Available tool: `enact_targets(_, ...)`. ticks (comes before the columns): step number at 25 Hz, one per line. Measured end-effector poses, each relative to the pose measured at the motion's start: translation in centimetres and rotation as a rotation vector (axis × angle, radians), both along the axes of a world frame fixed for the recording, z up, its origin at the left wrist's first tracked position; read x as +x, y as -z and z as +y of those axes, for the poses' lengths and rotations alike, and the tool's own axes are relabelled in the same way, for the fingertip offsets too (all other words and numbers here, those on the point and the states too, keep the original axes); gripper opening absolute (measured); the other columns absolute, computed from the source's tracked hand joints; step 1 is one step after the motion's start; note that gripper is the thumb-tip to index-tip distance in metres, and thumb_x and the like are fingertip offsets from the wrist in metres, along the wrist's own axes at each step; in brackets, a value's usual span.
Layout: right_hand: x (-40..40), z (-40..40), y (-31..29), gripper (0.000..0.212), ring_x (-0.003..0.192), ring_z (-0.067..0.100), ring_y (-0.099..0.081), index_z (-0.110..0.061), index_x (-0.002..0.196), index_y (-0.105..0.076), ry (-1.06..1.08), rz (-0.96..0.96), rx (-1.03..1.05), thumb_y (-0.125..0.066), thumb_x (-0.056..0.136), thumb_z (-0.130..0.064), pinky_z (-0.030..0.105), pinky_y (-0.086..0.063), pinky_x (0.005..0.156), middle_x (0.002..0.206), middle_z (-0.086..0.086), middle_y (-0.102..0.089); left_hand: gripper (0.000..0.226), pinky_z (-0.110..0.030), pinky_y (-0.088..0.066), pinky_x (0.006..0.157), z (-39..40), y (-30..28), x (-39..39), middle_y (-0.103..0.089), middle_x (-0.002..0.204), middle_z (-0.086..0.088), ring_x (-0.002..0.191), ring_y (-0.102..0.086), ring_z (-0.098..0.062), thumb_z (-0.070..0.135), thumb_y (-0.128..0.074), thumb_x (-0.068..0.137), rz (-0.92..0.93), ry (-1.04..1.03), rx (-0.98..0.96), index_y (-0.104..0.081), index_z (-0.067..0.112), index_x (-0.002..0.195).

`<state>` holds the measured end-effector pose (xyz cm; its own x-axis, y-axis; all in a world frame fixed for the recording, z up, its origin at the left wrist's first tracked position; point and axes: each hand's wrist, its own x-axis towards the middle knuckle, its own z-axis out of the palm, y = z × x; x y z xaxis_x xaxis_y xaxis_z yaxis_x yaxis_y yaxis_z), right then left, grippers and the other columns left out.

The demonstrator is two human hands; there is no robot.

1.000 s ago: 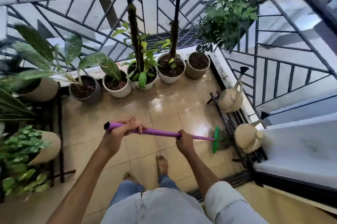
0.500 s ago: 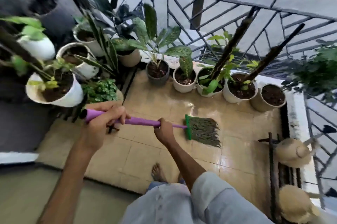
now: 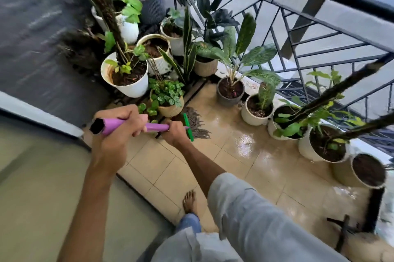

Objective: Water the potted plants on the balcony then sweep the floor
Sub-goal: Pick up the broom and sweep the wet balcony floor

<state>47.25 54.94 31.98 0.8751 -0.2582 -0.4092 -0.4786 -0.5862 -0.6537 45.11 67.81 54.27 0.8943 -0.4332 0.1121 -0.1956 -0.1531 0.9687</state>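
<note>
I hold a broom with a purple handle (image 3: 115,124) and a green head (image 3: 188,126). My left hand (image 3: 119,127) grips the handle near its top end. My right hand (image 3: 175,131) grips it lower down, just behind the green head. The bristles (image 3: 197,122) lie on the wet tan tiled floor (image 3: 245,155) beside a woven pot (image 3: 170,108) of small round leaves. Several potted plants (image 3: 231,89) stand along the black railing (image 3: 319,33) and in the left corner.
A large white pot (image 3: 130,82) with a moss pole stands on a dark rack at the left. A grey door sill (image 3: 38,117) borders the floor at the left. My bare foot (image 3: 188,201) stands on the tiles. A dark stand (image 3: 343,234) shows at lower right.
The view has swung left toward the corner. The broom head has moved left across the floor, from the right side by the watering cans to the woven pot.
</note>
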Motion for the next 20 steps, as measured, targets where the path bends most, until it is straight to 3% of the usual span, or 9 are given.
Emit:
enact_targets(4, -5.6, -3.6, 2.4, 0.034, 0.124, 0.034, -0.061, -0.004, 0.135, -0.066, -0.058, 0.086, -0.075, -0.05, 0.108, -0.018, 0.043, -0.048, 0.104, 0.13, 0.019, -0.067, 0.039, -0.054, -0.057, 0.101, 0.2, 5.3, -2.4, -0.051, 0.057, 0.008, 0.064, -0.059, -0.026, 0.008, -0.056, 0.089, 0.04, 0.01, -0.086, -0.052, 0.027, 0.055)
enact_targets(9, -16.0, -11.6, 4.8, 0.032, 0.118, 0.035, -0.066, -0.005, 0.132, -0.064, -0.042, 0.214, -0.168, -0.048, 0.109, -0.021, 0.041, -0.053, 0.095, 0.13, 0.017, -0.065, 0.036, -0.043, -0.059, 0.1, -4.4, 12.8, -9.0, -0.054, 0.059, 0.007, 0.068, -0.064, -0.024, 0.016, -0.054, 0.089, 0.266, -0.031, -0.222, -0.058, 0.026, 0.055)
enact_targets(14, -31.1, -21.9, 8.4, 0.038, 0.131, 0.024, -0.057, -0.007, 0.143, -0.051, -0.012, 0.418, -0.285, -0.034, 0.116, -0.028, 0.037, -0.042, 0.107, 0.143, 0.012, -0.058, 0.045, -0.054, -0.055, 0.102, -13.1, 19.1, -16.6, -0.056, 0.055, -0.002, 0.073, -0.072, -0.027, 0.003, -0.05, 0.088, 0.599, 0.066, -0.198, -0.06, 0.02, 0.048)
enact_targets(17, -38.7, -27.3, 9.5, 0.038, 0.135, 0.024, -0.055, -0.008, 0.144, -0.049, 0.056, 0.501, -0.365, -0.034, 0.116, -0.027, 0.034, -0.04, 0.11, 0.146, 0.01, -0.057, 0.041, -0.049, -0.046, 0.098, -19.5, 21.1, -20.5, -0.056, 0.054, -0.004, 0.077, -0.075, -0.028, 0.005, -0.06, 0.082, 0.761, 0.144, -0.131, -0.054, 0.021, 0.044)
enact_targets(20, -42.4, -30.7, 9.3, 0.034, 0.135, 0.023, -0.055, -0.009, 0.141, -0.052, 0.112, 0.541, -0.418, -0.035, 0.115, -0.024, 0.031, -0.039, 0.108, 0.145, 0.008, -0.057, 0.034, -0.045, -0.049, 0.096, -24.4, 21.4, -23.0, -0.059, 0.057, -0.006, 0.084, -0.073, -0.031, 0.015, -0.064, 0.078, 0.799, 0.273, -0.105, -0.053, 0.024, 0.047)
